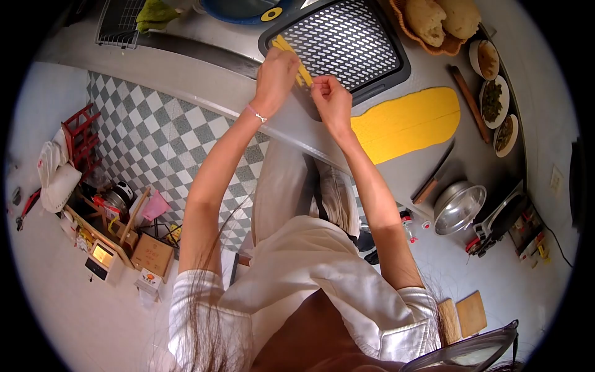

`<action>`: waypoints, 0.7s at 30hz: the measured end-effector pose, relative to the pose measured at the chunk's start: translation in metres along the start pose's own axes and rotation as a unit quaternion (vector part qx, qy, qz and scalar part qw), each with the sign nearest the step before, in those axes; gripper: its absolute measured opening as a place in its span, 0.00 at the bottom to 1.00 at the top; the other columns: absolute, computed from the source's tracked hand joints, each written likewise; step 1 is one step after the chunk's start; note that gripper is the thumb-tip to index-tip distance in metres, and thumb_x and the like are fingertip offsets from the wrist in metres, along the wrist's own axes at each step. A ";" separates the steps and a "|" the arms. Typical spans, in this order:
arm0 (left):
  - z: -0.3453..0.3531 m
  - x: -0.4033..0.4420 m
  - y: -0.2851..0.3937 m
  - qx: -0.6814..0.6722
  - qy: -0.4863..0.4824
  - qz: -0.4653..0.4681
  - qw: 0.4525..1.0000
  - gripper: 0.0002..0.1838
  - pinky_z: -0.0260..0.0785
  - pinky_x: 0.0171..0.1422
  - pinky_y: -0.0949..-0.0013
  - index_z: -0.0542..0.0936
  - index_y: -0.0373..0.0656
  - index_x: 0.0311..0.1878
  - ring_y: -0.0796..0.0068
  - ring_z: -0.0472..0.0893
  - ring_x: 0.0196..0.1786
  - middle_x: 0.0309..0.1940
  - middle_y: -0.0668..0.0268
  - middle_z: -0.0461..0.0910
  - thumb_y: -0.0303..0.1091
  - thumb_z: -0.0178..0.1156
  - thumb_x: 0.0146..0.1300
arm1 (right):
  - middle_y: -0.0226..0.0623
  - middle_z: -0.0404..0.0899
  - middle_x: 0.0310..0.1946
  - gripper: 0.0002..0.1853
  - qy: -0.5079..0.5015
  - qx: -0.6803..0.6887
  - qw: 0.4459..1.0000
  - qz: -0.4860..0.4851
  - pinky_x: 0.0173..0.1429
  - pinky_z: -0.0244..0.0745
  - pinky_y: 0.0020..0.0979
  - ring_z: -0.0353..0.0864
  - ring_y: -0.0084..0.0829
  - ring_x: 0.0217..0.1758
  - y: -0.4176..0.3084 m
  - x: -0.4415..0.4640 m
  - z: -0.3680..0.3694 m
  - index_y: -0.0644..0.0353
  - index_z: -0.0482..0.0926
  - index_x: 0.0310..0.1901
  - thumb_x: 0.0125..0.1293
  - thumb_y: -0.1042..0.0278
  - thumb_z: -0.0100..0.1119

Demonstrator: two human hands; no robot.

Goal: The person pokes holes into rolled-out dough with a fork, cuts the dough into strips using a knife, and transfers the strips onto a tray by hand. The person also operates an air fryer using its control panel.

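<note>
Right now, from the head view, the left hand (277, 75) has its fingers closed around the yellow strips (303, 73), and the right hand (333, 104) pinches narrowly at their lower end. The strips lie slanted between the hands, over the near left corner of the dark perforated tray (401, 73).

That tray takes up the tabletop (437, 71) just beyond the hands, its raised rim close to the right fingers. A flat yellow sheet (415, 121) spreads beside the right wrist. Farther right, a wooden rod (470, 104) lies next to three small dishes of food (494, 102), below a basket (406, 28) of pale buns (424, 22). A knife (436, 175) and a metal bowl (460, 208) sit nearer the person. Past the tray's left side are a blue basin (232, 12) and a green cloth (154, 17).
</note>
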State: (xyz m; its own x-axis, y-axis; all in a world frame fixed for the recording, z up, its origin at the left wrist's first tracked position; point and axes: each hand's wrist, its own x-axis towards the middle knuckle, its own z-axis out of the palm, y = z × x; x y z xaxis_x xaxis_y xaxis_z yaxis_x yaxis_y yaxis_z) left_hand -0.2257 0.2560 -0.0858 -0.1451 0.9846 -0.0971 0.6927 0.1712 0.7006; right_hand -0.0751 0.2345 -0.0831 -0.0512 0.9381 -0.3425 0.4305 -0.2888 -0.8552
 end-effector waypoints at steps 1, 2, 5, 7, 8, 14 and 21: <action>0.000 0.001 0.001 -0.001 -0.009 -0.006 1.000 0.07 0.73 0.39 0.63 0.82 0.37 0.38 0.61 0.80 0.32 0.35 0.56 0.78 0.27 0.63 0.57 | 0.38 0.83 0.26 0.07 0.002 -0.003 1.000 0.001 0.36 0.77 0.27 0.83 0.28 0.27 0.001 0.000 0.000 0.66 0.80 0.37 0.57 0.75 0.61; -0.001 0.001 0.001 -0.001 -0.018 -0.012 1.000 0.07 0.73 0.42 0.60 0.82 0.37 0.38 0.56 0.80 0.36 0.37 0.54 0.78 0.28 0.62 0.58 | 0.38 0.83 0.26 0.07 0.001 -0.006 1.000 0.001 0.36 0.77 0.27 0.83 0.28 0.27 0.001 0.000 0.000 0.66 0.80 0.37 0.57 0.75 0.61; 0.000 0.001 0.002 0.004 -0.027 -0.018 0.999 0.07 0.74 0.45 0.57 0.82 0.37 0.37 0.51 0.81 0.39 0.38 0.52 0.77 0.29 0.61 0.58 | 0.38 0.82 0.26 0.07 0.000 -0.015 1.000 0.003 0.36 0.77 0.28 0.83 0.28 0.27 0.003 -0.001 0.000 0.65 0.80 0.37 0.57 0.75 0.61; 0.000 0.001 0.003 0.010 -0.028 -0.018 0.999 0.07 0.74 0.45 0.57 0.82 0.38 0.37 0.50 0.81 0.39 0.38 0.51 0.77 0.29 0.61 0.58 | 0.38 0.82 0.26 0.07 -0.001 -0.023 1.000 0.002 0.36 0.78 0.28 0.83 0.29 0.27 0.004 -0.001 0.000 0.65 0.80 0.37 0.57 0.75 0.61; -0.001 0.001 0.004 0.013 -0.029 -0.017 0.999 0.07 0.74 0.44 0.57 0.82 0.38 0.37 0.50 0.81 0.39 0.38 0.51 0.77 0.29 0.61 0.58 | 0.38 0.82 0.26 0.07 0.000 -0.023 1.000 0.001 0.36 0.78 0.28 0.83 0.29 0.27 0.004 -0.001 0.000 0.65 0.80 0.37 0.57 0.75 0.61; -0.001 0.002 0.001 0.015 -0.030 -0.008 0.999 0.06 0.74 0.44 0.57 0.82 0.38 0.36 0.50 0.81 0.38 0.38 0.51 0.77 0.30 0.61 0.59 | 0.39 0.82 0.26 0.07 -0.001 -0.015 1.000 0.000 0.36 0.77 0.28 0.82 0.29 0.27 0.001 -0.003 -0.001 0.65 0.80 0.37 0.57 0.75 0.61; -0.002 0.003 0.000 0.016 -0.031 0.002 0.999 0.06 0.75 0.43 0.57 0.81 0.38 0.35 0.50 0.80 0.37 0.38 0.51 0.77 0.30 0.61 0.58 | 0.38 0.82 0.26 0.06 0.000 -0.027 1.000 -0.007 0.35 0.77 0.29 0.82 0.30 0.27 -0.001 -0.005 -0.002 0.65 0.80 0.37 0.57 0.75 0.61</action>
State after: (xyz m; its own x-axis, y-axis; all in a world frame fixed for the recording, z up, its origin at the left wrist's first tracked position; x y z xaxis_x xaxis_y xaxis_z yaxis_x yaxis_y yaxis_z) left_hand -0.2277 0.2592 -0.0853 -0.0994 0.9854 -0.1380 0.7160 0.1671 0.6778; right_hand -0.0731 0.2306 -0.0800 -0.0578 0.9423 -0.3298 0.4773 -0.2640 -0.8381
